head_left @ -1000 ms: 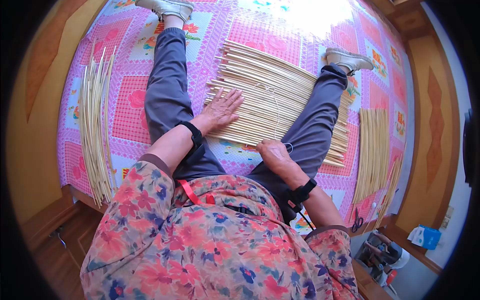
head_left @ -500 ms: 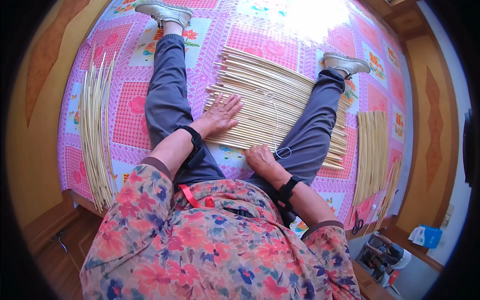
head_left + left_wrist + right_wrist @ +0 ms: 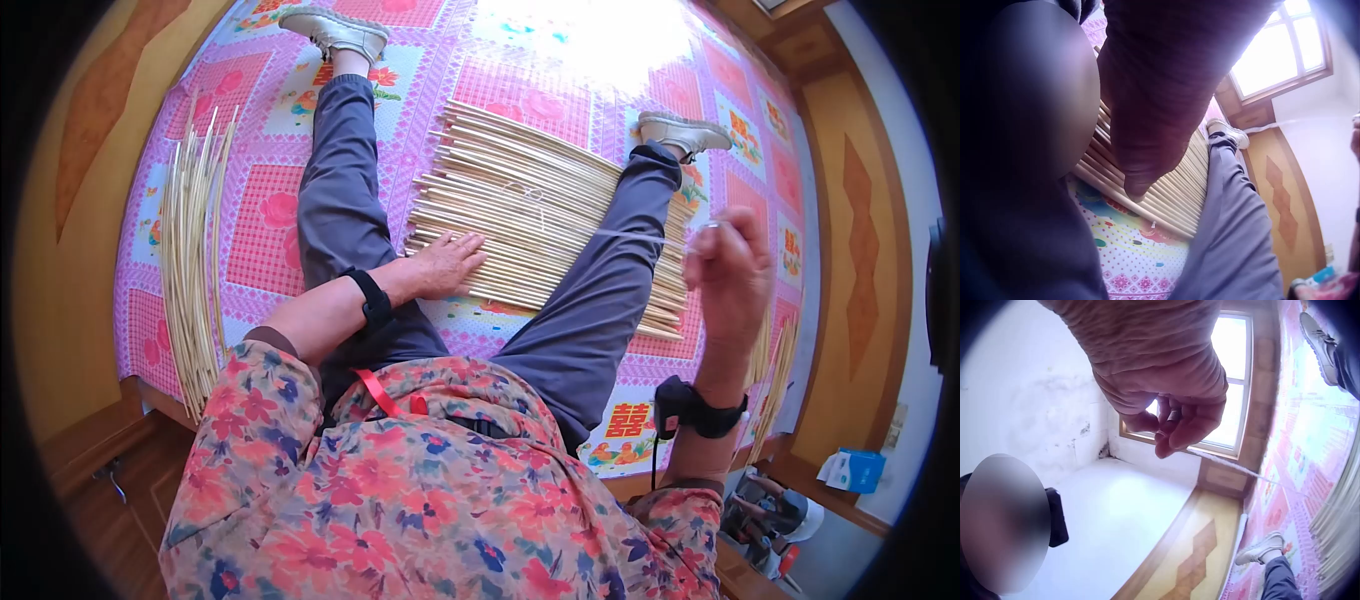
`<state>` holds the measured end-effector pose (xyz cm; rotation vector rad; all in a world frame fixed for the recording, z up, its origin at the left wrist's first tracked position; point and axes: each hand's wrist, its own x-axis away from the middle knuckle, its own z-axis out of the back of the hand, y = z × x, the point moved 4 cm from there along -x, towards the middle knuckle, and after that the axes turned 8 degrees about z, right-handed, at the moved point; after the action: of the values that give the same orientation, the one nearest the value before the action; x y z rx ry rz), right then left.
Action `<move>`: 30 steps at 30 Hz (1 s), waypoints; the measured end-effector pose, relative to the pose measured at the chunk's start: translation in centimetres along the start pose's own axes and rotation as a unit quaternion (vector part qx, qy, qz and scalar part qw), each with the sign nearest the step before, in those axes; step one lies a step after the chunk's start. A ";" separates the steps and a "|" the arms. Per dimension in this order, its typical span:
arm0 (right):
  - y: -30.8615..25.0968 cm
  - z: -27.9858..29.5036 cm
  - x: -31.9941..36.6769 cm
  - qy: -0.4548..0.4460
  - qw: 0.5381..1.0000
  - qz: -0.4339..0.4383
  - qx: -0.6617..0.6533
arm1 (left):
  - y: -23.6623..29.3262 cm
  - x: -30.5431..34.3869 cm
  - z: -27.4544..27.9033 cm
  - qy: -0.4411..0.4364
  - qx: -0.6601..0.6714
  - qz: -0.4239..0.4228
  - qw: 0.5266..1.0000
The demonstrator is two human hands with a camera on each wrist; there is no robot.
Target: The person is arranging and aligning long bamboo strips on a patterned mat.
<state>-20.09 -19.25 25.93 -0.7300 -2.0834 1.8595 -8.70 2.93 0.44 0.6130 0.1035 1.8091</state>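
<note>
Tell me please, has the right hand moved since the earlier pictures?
Yes: the right hand has gone rightward, from the near edge of the middle sticks to their right.

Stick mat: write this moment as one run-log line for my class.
left hand: rests on stick mat | right hand: raised, pinches white string | white string: stretched toward stick mat | loose bundle: outside left leg

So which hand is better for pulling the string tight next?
Probably the right hand: it pinches the string, which stretches from there across to the sticks. The left hand lies on the sticks, so it seems better for holding them down.
</note>
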 end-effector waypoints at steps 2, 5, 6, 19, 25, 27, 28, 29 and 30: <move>-3.5 0.8 -0.5 0.037 0.997 0.045 -0.058 | -0.2 0.0 -0.4 0.008 -0.006 0.001 1.000; -6.9 0.9 -0.6 0.057 0.987 0.126 -0.085 | -0.1 -0.1 -0.3 0.014 -0.011 0.003 1.000; -7.4 0.8 -0.8 0.055 0.987 0.128 -0.087 | 0.0 0.0 0.1 0.050 0.000 0.019 0.999; -14.1 0.3 0.2 -0.051 0.942 0.277 -0.184 | -0.5 -0.7 0.3 0.031 -0.010 0.084 0.996; -15.2 -0.2 1.2 -0.052 0.941 0.288 -0.168 | -2.3 -3.1 1.4 0.100 -0.005 0.117 0.988; -15.6 -0.3 1.4 -0.055 0.941 0.292 -0.161 | -3.3 -3.2 0.8 0.099 -0.014 0.101 0.990; -15.9 -0.4 1.6 -0.065 0.942 0.290 -0.159 | -3.5 -3.2 0.3 0.104 -0.014 0.096 0.990; -16.1 -0.6 1.6 -0.075 0.942 0.288 -0.156 | -3.4 -3.1 0.3 0.104 -0.015 0.095 0.990; -16.1 -0.6 1.7 -0.073 0.942 0.289 -0.155 | -3.4 -3.1 0.3 0.103 -0.017 0.101 0.989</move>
<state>-24.34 -18.76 41.58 -1.4570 -2.4832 1.9090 -4.98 1.18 -1.69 0.4235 0.1537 2.0643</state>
